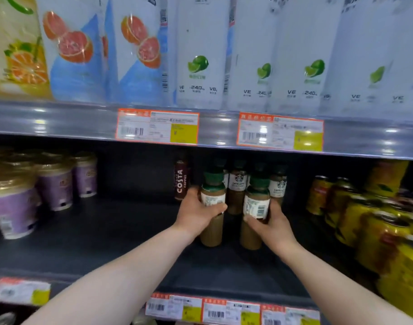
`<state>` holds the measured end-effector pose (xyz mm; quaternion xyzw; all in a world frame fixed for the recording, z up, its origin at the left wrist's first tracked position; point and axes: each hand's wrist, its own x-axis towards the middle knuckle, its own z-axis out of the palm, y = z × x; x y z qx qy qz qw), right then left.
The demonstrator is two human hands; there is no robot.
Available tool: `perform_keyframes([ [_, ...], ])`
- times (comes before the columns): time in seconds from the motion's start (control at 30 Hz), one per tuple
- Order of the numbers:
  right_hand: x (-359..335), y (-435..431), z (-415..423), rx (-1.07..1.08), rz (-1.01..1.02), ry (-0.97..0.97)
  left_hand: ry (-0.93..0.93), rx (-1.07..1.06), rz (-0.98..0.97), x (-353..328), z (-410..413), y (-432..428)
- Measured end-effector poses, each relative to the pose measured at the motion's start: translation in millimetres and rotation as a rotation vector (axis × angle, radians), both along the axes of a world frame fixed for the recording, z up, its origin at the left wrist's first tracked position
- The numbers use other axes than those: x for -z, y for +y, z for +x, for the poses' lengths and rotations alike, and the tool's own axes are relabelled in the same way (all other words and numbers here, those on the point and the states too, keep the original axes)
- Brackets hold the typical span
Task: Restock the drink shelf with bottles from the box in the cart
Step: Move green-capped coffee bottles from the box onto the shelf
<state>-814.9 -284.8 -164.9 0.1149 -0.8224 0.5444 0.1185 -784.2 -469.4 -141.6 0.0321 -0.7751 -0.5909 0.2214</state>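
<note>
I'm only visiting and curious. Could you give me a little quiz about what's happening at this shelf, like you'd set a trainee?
1. True or false: the left hand grips the left coffee bottle while the right hand grips the right coffee bottle.
2. What stands behind and to the left of the left hand? A. Costa bottle B. yellow can C. grapefruit carton
3. Fill in: the cups at the left of the shelf have ___ labels.
Key: 1 true; 2 A; 3 purple.

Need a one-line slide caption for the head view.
Left hand grips the left coffee bottle, right hand the right coffee bottle, both upright at the dark shelf.
</note>
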Motion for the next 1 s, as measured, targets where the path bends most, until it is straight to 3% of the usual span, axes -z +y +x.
perform_keyframes([
  [0.33, 9, -7, -28, 0.100, 0.042, 0.028, -0.083, -0.060, -0.220, 9, -52, -3],
  [0.5, 11, -15, -39, 0.116, 0.022, 0.103, -0.111, 0.216, -0.047, 13, -49, -14],
  [0.67, 13, -22, -46, 0.100, 0.032, 0.143, -0.096, 0.041, -0.216, 17, -51, -21],
  [0.83, 16, -27, -50, 0.108, 0.004, 0.106, -0.118, 0.184, -0.123, 27, -57, -25],
  [1.0, 11, -39, -53, 0.252, 0.148, 0.060, -0.125, 0.118, -0.280, 30, -68, -22],
])
